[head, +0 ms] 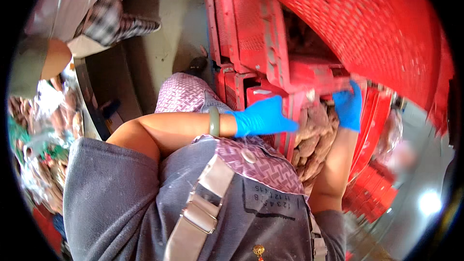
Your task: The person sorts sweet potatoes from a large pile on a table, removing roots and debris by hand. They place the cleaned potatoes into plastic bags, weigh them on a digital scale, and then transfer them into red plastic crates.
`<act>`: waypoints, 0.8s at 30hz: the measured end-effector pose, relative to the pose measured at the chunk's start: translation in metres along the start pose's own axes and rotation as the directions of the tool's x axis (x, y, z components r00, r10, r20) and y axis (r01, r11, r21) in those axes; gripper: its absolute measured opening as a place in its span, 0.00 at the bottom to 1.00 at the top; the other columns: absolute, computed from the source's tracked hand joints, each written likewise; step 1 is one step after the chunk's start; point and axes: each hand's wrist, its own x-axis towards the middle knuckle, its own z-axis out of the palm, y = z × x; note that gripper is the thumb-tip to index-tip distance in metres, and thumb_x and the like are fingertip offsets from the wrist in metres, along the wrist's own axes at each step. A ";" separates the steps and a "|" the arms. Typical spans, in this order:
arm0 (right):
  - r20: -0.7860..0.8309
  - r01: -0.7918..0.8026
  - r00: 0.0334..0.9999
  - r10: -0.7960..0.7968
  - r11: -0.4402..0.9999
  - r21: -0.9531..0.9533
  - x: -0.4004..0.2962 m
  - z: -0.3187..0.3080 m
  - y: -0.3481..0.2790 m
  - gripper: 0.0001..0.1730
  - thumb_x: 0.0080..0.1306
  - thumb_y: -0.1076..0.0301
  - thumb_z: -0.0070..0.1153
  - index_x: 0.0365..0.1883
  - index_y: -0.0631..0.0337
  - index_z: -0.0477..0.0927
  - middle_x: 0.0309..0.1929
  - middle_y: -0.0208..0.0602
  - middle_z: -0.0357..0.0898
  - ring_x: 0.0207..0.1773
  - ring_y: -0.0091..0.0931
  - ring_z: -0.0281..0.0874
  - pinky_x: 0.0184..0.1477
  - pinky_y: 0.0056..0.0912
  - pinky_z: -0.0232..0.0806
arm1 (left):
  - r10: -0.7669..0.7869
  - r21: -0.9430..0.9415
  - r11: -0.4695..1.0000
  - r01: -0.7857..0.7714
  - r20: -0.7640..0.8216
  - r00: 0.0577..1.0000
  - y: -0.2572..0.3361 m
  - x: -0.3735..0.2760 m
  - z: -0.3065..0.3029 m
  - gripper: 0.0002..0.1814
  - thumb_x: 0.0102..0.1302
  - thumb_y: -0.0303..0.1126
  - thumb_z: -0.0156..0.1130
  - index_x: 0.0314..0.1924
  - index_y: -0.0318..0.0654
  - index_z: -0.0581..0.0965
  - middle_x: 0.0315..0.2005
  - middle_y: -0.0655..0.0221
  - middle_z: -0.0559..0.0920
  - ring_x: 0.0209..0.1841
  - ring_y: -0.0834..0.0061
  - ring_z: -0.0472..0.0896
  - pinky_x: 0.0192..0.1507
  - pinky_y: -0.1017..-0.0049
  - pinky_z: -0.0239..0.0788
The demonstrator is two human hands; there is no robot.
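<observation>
Before me is a red plastic crate (290, 141) filled with brownish, lumpy pieces of food (313, 134), whose exact kind I cannot tell. My left hand (264, 116), in a blue glove, grips the crate's left wall, one digit reaching over the rim. On the opposite side, my right hand (347, 107), gloved the same way, holds the crate near its far right corner. Motion blurs both hands, and some fingers are hidden. The crate is close against my purple patterned apron (268, 166).
More red crates (250, 25) stand stacked beyond, one with dark contents. A large perforated red basket (362, 18) looms at the upper right. At left, bagged food pieces (54, 112) lie on a surface. A person in a checked garment (108, 18) is at the upper left.
</observation>
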 end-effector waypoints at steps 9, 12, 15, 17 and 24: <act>-0.099 0.558 0.713 -0.694 0.648 -0.518 -0.130 -0.051 0.044 0.28 0.68 0.62 0.54 0.62 0.68 0.66 0.59 0.45 0.72 0.61 0.35 0.70 0.64 0.33 0.61 | 0.474 0.311 0.876 -0.369 -0.410 0.779 -0.004 -0.029 0.003 0.18 0.60 0.36 0.66 0.42 0.31 0.72 0.38 0.58 0.76 0.40 0.68 0.76 0.42 0.68 0.69; -0.304 0.382 0.570 -0.763 0.574 -0.725 -0.200 -0.051 0.097 0.31 0.67 0.62 0.55 0.64 0.69 0.64 0.61 0.49 0.70 0.63 0.37 0.69 0.63 0.34 0.61 | 0.798 0.660 0.485 -0.574 -0.066 0.599 0.027 -0.047 0.018 0.18 0.53 0.28 0.68 0.44 0.38 0.73 0.42 0.59 0.74 0.46 0.60 0.76 0.53 0.61 0.67; -0.443 0.191 0.477 -0.759 0.581 -0.791 -0.262 -0.060 0.151 0.30 0.66 0.64 0.54 0.63 0.68 0.64 0.60 0.54 0.69 0.63 0.42 0.68 0.61 0.38 0.62 | 0.755 0.645 0.157 -0.748 0.410 0.512 0.050 -0.029 0.057 0.20 0.52 0.31 0.69 0.45 0.40 0.75 0.43 0.62 0.75 0.51 0.57 0.75 0.61 0.50 0.61; -0.481 0.047 0.343 -0.807 0.526 -0.849 -0.301 -0.054 0.187 0.26 0.65 0.66 0.54 0.60 0.64 0.68 0.56 0.54 0.72 0.57 0.45 0.72 0.58 0.41 0.64 | 0.661 0.616 0.138 -0.776 0.526 0.535 0.060 -0.023 0.072 0.17 0.56 0.34 0.66 0.45 0.40 0.76 0.40 0.61 0.78 0.45 0.56 0.77 0.50 0.59 0.68; -0.423 -0.434 0.204 -0.883 0.305 -0.847 -0.318 -0.078 0.239 0.06 0.55 0.64 0.53 0.21 0.51 0.73 0.20 0.33 0.69 0.24 0.35 0.70 0.27 0.39 0.59 | 0.544 0.656 -0.018 -0.755 0.640 0.543 0.052 -0.003 0.085 0.11 0.62 0.41 0.60 0.39 0.45 0.79 0.30 0.66 0.80 0.31 0.63 0.80 0.29 0.66 0.70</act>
